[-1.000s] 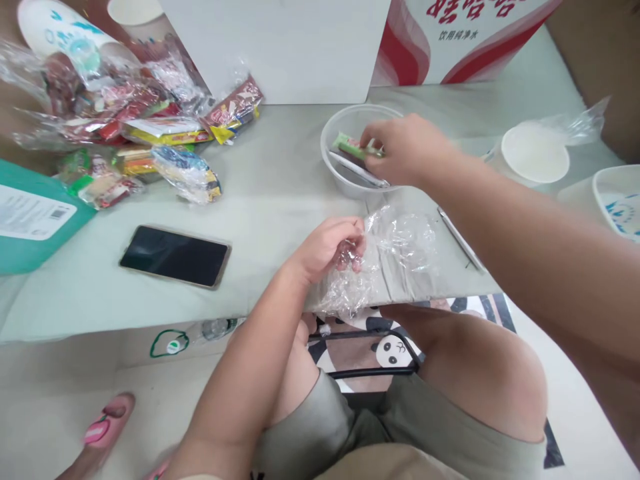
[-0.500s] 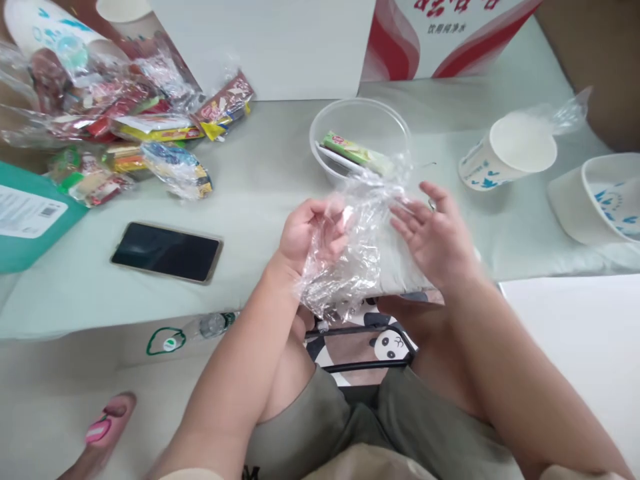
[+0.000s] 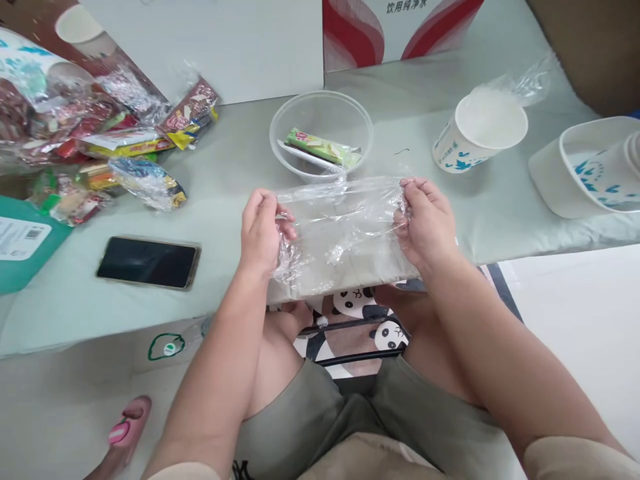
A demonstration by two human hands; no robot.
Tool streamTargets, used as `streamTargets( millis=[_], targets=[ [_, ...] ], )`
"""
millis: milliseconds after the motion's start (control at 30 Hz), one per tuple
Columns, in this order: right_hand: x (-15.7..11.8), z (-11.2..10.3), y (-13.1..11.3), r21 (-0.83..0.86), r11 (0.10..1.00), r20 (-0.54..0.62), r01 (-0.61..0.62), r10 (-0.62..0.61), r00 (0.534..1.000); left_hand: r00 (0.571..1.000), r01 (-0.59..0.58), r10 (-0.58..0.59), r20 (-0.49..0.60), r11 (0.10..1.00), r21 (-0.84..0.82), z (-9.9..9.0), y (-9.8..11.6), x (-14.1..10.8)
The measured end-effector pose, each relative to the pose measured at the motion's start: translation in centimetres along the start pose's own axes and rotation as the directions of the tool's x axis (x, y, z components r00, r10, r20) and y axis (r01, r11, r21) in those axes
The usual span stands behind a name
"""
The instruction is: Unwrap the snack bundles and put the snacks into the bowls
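A clear plastic film is stretched between my two hands over the front edge of the table. My left hand grips its left side, fingers bent round the film. At the right side, my right hand pinches it by the upper corner. Just behind the film stands a clear round plastic bowl holding a green snack packet and a flat item under it. The film's far edge lies near the bowl's front rim.
A phone lies at the left, in front of piled wrapped snacks. A teal package is at the far left. Paper cup and white container stand right. Boxes are behind. A person's foot in a pink slipper shows below.
The crumpled film is now spread out sideways. My right hand, open before, has closed on it, and my left hand has moved left. The whole view has shifted somewhat.
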State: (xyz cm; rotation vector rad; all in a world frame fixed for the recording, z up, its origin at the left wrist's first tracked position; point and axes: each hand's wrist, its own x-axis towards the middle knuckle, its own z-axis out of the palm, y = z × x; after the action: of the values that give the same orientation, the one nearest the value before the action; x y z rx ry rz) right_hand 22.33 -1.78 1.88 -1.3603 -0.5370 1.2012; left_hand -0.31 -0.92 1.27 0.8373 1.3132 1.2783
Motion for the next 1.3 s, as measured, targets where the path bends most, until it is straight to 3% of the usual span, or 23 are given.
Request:
streamTargets(
  millis=[100, 200, 300, 400, 500, 667, 800, 867, 1000, 1067, 1200, 1300],
  targets=[
    [0.7, -0.8, -0.5, 0.034, 0.999, -0.016, 0.031, -0.031, 0.999, 0.995, -0.088, 0.089, -0.050, 0.996, 0.026, -0.2, -0.3, -0.2],
    [0.9, -1.0, -0.4, 0.124, 0.991, -0.031, 0.059, -0.055, 0.998, 0.994, -0.033, 0.023, -0.103, 0.994, -0.100, 0.2, 0.0, -0.3],
    [-0.1, -0.5, 0.2, 0.165, 0.986, 0.130, -0.030, 0.009, 0.991, 0.982, 0.126, -0.157, -0.108, 0.961, -0.246, 0.3, 0.5, 0.0],
    [-1.6, 0.2, 1.2, -0.015, 0.986, 0.332, -0.168, 0.164, 0.929, 0.966, 0.238, -0.257, -0.030, 0.930, -0.279, -0.1, 0.7, 0.6],
    [-2.3, 0.5, 1.7, -0.133, 0.979, 0.407, -0.155, 0.197, 0.892, 0.978, 0.198, -0.207, -0.032, 0.964, -0.180, -0.7, 0.5, 0.9],
    [-2.1, 0.4, 0.5, -0.109, 0.984, 0.308, -0.144, 0.171, 0.936, 0.986, -0.063, 0.067, -0.153, 0.998, 0.032, -2.0, 0.4, 1.2],
    [-1.9, -0.1, -0.7, -0.137, 0.974, 0.247, -0.180, 0.209, 0.946, 0.984, -0.043, 0.047, -0.172, 0.999, 0.025, -3.0, 0.7, 1.3],
    [-1.8, -0.5, -0.9, -0.159, 0.971, 0.254, -0.181, 0.217, 0.942, 0.992, 0.043, -0.047, -0.115, 0.998, -0.041, -3.3, 0.9, 1.2],
    [-1.7, -1.5, -0.6, -0.232, 0.961, 0.324, -0.151, 0.223, 0.919, 0.963, 0.232, -0.221, 0.153, 0.971, -0.062, -3.7, 1.1, 0.9],
    [-1.5, -2.2, -0.5, -0.283, 0.950, 0.374, -0.132, 0.235, 0.897, 0.955, 0.204, -0.211, 0.208, 0.977, 0.053, -3.8, 0.9, 0.8],
    [-1.2, -3.4, -0.2, -0.372, 0.912, 0.464, -0.172, 0.343, 0.817, 0.978, 0.103, -0.131, 0.163, 0.980, 0.169, -4.0, 0.6, 0.8],
    [-1.0, -3.4, 0.1, -0.309, 0.923, 0.438, -0.228, 0.351, 0.827, 0.978, 0.079, -0.109, 0.176, 0.982, 0.170, -4.2, 0.5, 0.7]
  ],
)
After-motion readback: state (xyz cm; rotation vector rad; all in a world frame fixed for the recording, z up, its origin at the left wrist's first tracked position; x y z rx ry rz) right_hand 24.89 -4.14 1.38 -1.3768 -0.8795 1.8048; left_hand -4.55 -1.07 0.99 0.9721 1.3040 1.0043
